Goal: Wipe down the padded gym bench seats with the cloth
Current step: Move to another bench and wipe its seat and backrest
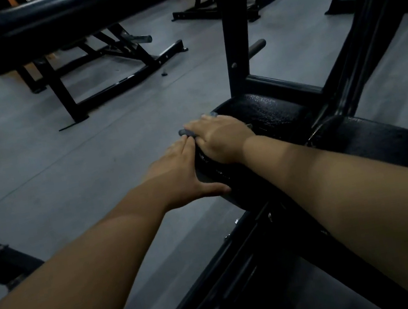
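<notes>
Head view: my right hand (217, 138) presses a dark grey cloth (188, 133) flat on the black padded seat (271, 112) — left hand (182, 174) open, bracing its edge. Wiping seems under way; the adjoining long black pad (392, 145) is probably next.

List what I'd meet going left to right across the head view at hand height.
In order: left hand → right hand, flat on the cloth → bare seat pad → slanted frame bar.

A black padded seat (269, 113), its textured vinyl glistening, sits level at the foot of the frame's upright post (235, 39). A grey cloth (187, 132) lies flattened on the seat's outer edge near the post, mostly hidden beneath the right hand (219, 138).
</notes>
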